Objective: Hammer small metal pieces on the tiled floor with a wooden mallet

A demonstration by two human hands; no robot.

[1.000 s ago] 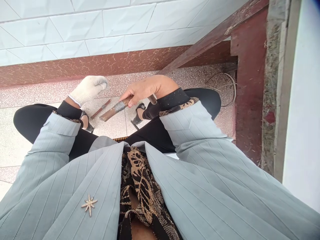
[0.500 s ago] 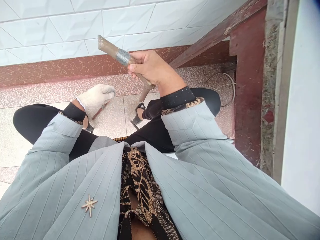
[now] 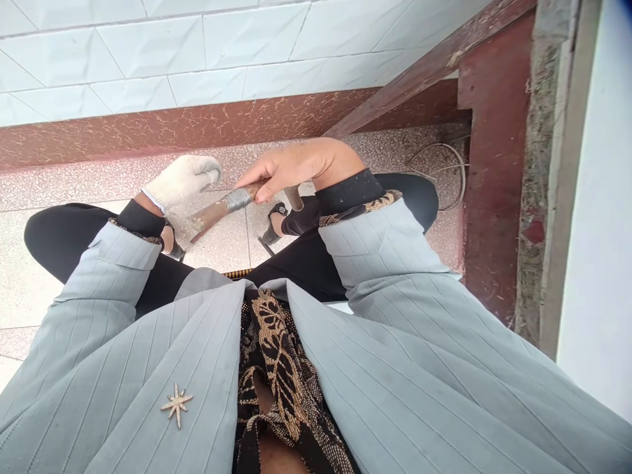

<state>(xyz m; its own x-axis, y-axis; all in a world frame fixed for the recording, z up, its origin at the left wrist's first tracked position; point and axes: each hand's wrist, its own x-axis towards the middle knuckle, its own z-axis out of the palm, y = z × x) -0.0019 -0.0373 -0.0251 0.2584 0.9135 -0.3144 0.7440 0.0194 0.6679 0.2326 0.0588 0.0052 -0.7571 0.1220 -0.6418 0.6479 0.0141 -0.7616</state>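
My bare right hand [image 3: 289,168] is closed around a crooked wooden stick [image 3: 210,218] with silvery wire wound round its middle. Its thick end points down and left, below the glove. The bent rear part shows under my wrist. On my left hand [image 3: 185,183] is a white knitted glove, with the fingers curled into a fist. A thin reddish-brown stick ran down from this fist half a second ago. Now the wooden stick overlaps that spot and mostly hides it.
A white tiled wall [image 3: 148,52] with a brown skirting [image 3: 162,128] rises in front. On the right stands a dark red wooden frame [image 3: 498,178] with a slanting brace. A loop of pale cable [image 3: 461,178] lies beside it. My legs are spread over the speckled floor [image 3: 224,240].
My right hand has swung down, bringing the wooden stick's thick end from up near the wall to just below the glove. My left hand has shifted slightly left and up.
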